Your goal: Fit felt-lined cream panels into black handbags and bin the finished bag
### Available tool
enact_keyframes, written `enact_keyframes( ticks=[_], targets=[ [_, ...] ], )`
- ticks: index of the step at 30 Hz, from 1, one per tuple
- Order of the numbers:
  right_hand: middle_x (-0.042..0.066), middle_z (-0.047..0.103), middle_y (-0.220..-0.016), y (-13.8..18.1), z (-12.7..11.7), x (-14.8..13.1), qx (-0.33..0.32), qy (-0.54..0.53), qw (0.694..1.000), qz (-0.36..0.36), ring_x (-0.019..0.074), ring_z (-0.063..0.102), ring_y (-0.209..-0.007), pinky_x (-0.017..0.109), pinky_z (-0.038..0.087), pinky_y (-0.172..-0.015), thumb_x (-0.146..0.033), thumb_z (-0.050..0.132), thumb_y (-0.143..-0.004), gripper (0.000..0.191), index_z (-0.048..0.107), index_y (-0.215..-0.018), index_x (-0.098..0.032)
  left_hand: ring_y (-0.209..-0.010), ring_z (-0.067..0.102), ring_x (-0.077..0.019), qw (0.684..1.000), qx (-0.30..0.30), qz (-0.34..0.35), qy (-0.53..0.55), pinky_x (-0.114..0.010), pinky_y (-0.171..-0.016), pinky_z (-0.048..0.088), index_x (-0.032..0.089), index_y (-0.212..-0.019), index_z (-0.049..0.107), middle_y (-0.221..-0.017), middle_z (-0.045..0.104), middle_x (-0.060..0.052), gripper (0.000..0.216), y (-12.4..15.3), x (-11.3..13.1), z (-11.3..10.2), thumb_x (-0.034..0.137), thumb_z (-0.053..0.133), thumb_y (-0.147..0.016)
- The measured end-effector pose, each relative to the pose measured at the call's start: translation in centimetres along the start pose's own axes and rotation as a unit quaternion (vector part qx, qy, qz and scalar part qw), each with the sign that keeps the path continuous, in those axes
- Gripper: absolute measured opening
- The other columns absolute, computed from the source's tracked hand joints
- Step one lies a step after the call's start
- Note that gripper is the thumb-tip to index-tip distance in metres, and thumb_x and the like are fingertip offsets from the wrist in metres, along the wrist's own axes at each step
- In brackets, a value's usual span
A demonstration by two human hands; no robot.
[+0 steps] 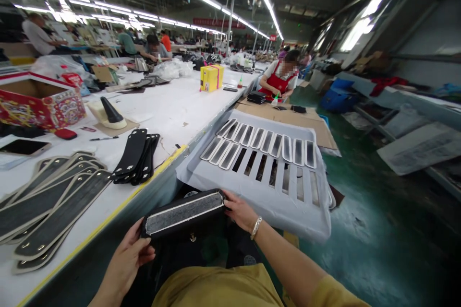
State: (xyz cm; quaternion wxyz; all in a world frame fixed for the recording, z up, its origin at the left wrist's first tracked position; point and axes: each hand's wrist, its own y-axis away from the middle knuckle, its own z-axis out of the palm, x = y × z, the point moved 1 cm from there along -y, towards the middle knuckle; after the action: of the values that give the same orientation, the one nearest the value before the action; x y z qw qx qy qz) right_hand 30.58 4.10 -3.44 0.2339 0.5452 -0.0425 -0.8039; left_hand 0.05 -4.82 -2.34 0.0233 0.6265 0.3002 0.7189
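A long black strap piece (183, 212) with a grey textured face and a pale edge is held level over my lap. My left hand (130, 254) grips its left end with curled fingers. My right hand (240, 212), with a bracelet at the wrist, pinches its right end. Just beyond it lies a light grey tray (306, 211) with slots, where several similar small pieces (268, 143) lie in rows. On the white worktable (169, 105) to my left, a fan of long black pieces (54, 204) and a stack of shorter black ones (136, 156) lie near the edge.
A red patterned box (39, 103), a phone (23, 147) and a black cone on a pale base (110, 111) stand on the table. A yellow box (212, 77) sits farther along. A person in a red apron (279, 81) works ahead; other people sit at the back left.
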Motion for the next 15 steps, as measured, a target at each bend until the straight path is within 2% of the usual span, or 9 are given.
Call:
enact_keyframes(
  ticks=[4,6,8,10,12,15],
  targets=[
    [0.001,0.062,-0.115,-0.3,0.2,-0.1,0.004,0.115,0.992,-0.044,0.0213,0.054,-0.107,0.037,0.037,-0.097,-0.034,0.063,-0.072,0.052,0.054,-0.123,-0.026,-0.046,0.051,-0.0071,0.994,-0.017,0.005,-0.104,-0.023,-0.042,0.046,0.029,-0.135,0.037,-0.099,0.06,-0.002,0.073,0.1,0.9,-0.4,0.023,0.063,-0.067],
    [0.001,0.063,-0.113,-0.5,0.5,-0.4,0.036,0.182,0.98,-0.077,0.0225,0.052,-0.109,0.037,0.033,-0.1,-0.031,0.063,-0.071,0.047,0.058,-0.118,-0.025,-0.047,0.052,-0.0089,0.972,0.011,0.058,-0.227,-0.026,-0.044,0.047,0.027,-0.136,0.035,-0.11,0.06,-0.006,0.069,0.5,1.5,-0.3,0.028,0.058,-0.071],
    [0.001,0.064,-0.109,-0.4,0.7,-0.8,0.052,0.204,0.974,-0.079,0.0235,0.053,-0.107,0.037,0.033,-0.1,-0.028,0.064,-0.069,0.043,0.062,-0.111,-0.025,-0.06,0.059,-0.0146,0.913,0.067,0.188,-0.356,-0.032,-0.056,0.052,0.024,-0.135,0.038,-0.124,0.054,-0.011,0.061,1.2,2.1,0.3,0.031,0.054,-0.076],
    [0.001,0.065,-0.108,-0.3,0.6,-1.1,0.054,0.148,0.987,-0.03,0.024,0.053,-0.105,0.038,0.035,-0.095,-0.03,0.065,-0.068,0.039,0.064,-0.107,-0.026,-0.08,0.063,-0.0199,0.831,0.103,0.339,-0.429,-0.036,-0.072,0.053,0.024,-0.131,0.043,-0.136,0.046,-0.011,0.051,2.1,2.3,1.6,0.032,0.049,-0.081],
    [0.003,0.062,-0.115,-0.2,0.0,-1.1,0.065,0.062,0.995,0.031,0.0237,0.052,-0.107,0.039,0.037,-0.092,-0.038,0.061,-0.072,0.036,0.063,-0.106,-0.026,-0.098,0.06,-0.0233,0.76,0.084,0.457,-0.454,-0.039,-0.086,0.049,0.023,-0.131,0.042,-0.139,0.043,-0.011,0.047,2.7,2.1,3.7,0.031,0.046,-0.084],
    [0.005,0.053,-0.129,-0.2,-1.3,-0.9,0.09,-0.012,0.994,0.067,0.0218,0.048,-0.114,0.039,0.036,-0.092,-0.046,0.049,-0.079,0.038,0.061,-0.108,-0.024,-0.121,0.047,-0.0271,0.677,0.006,0.549,-0.49,-0.044,-0.102,0.037,0.019,-0.131,0.041,-0.136,0.046,-0.013,0.049,2.5,1.7,7.9,0.031,0.049,-0.085]
  ],
)
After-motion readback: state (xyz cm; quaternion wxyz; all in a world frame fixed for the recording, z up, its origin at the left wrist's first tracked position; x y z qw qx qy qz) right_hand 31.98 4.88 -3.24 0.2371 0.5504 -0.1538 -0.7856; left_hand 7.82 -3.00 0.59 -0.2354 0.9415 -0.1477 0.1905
